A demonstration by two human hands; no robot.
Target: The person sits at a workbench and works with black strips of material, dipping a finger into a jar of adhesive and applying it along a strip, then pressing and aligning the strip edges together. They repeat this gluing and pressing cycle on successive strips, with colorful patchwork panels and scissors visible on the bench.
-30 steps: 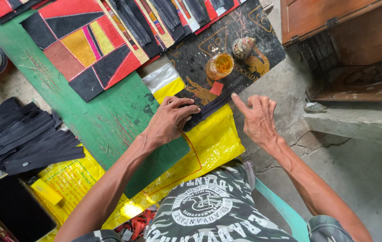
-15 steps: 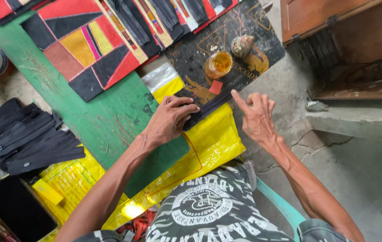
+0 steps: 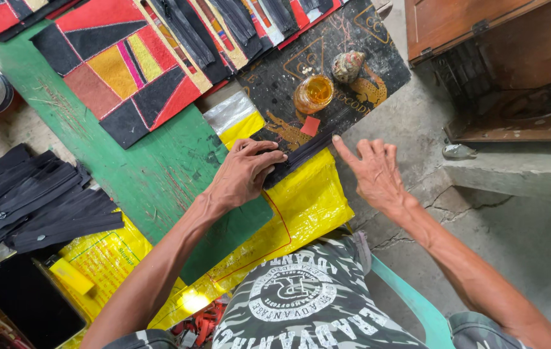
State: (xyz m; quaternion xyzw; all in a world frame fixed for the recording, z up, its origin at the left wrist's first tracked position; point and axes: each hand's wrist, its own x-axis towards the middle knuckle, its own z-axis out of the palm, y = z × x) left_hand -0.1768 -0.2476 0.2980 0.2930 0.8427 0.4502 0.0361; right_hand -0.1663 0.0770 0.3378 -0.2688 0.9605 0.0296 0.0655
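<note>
My left hand [image 3: 242,172] presses fingers down on a black strip [image 3: 301,152] lying at the near edge of a black printed mat [image 3: 353,39]. My right hand [image 3: 371,172] hovers just right of the strip with fingers spread and the index finger pointing toward it, holding nothing. A small red square piece [image 3: 310,126] lies on the mat just beyond the strip. A small jar of amber liquid [image 3: 313,94] and a shell-like lump [image 3: 348,66] stand farther back on the mat. A yellow woven sack [image 3: 301,200] lies under both hands.
A green board [image 3: 159,174] runs diagonally at left, bearing a red, black and yellow patchwork piece [image 3: 114,71]. Black zipper strips [image 3: 30,207] are piled at far left. A wooden cabinet [image 3: 501,64] stands at right beside a concrete step [image 3: 514,174].
Both hands stay almost in place at the black strip; my right hand's fingers have shifted only slightly.
</note>
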